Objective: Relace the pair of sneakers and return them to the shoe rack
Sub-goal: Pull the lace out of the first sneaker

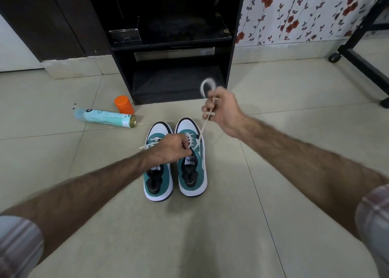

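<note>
Nearest the camera, two bare forearms with checked sleeves (19, 244) rolled up reached forward over a beige tiled floor (231, 225). Two teal-and-white sneakers stood side by side on the tiles, toes pointing away. The left sneaker (157, 181) was partly covered at its lacing by the left hand (170, 149), whose fingers were curled and pinching the white lacing at the tongue of the right sneaker (192, 172). A loose lace end (145, 146) projected to the left of that hand. The right hand (223, 109) was raised above and to the right of the right sneaker, fingers closed around a white shoelace (203, 128) that ran taut from the eyelets up into the fist; a blurred loop of the same lace stood above the knuckles.

Further off, to the left, a light-blue spray can (105, 119) lay on its side, with an orange cap (124, 104) upright just beyond it. Behind stood the black shoe rack (231, 67), its lower shelf open to view. A floral wall covering (294, 12) lay to the right, and a black wheeled frame (357, 56) stood at the far right.
</note>
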